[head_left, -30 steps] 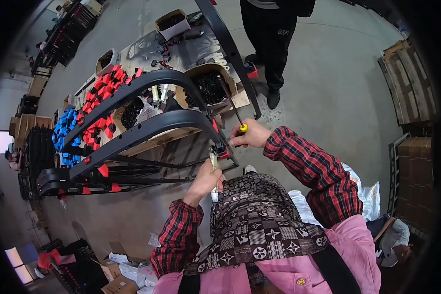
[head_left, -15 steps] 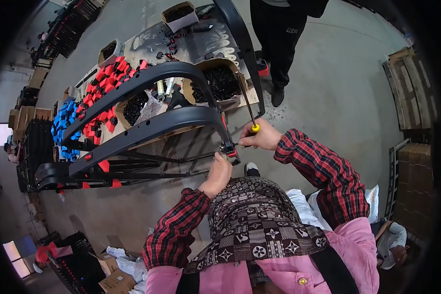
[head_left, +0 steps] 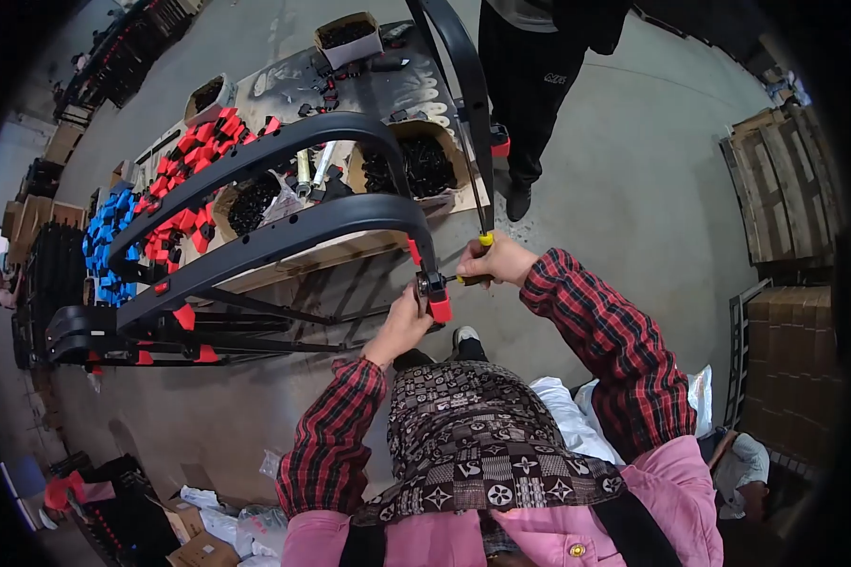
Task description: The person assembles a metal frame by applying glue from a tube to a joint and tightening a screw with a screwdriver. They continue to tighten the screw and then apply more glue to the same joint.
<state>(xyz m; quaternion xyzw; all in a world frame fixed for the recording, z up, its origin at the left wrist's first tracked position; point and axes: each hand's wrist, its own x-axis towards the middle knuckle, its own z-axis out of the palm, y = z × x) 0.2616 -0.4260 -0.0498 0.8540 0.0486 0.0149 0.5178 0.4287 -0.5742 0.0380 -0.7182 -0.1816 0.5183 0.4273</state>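
A bent black tube frame [head_left: 303, 236] reaches toward me, its near end carrying a red end piece [head_left: 440, 305]. Against that end my left hand [head_left: 402, 326] is closed, with a small shiny metal part at its fingertips; I cannot tell what it grips. My right hand [head_left: 503, 260] is shut on a screwdriver [head_left: 485, 239] with a yellow-collared handle, its long shaft pointing up and away. At the right fingertips a yellow-and-black piece [head_left: 473, 280] points left, at the fittings on the frame's end.
Behind the frame, a table [head_left: 284, 90] bears red parts [head_left: 184, 170], blue parts [head_left: 112, 241] and boxes of small black parts [head_left: 411, 165]. A person in black trousers [head_left: 529, 94] stands beyond. Pallets [head_left: 780, 189] and stacked cartons [head_left: 790, 345] are at right. White bags [head_left: 572, 411] lie beside me.
The frame's near end has turned, showing more red. My right hand has tilted, and the yellow-and-black piece now shows at its fingertips. My left hand stays at the frame's end.
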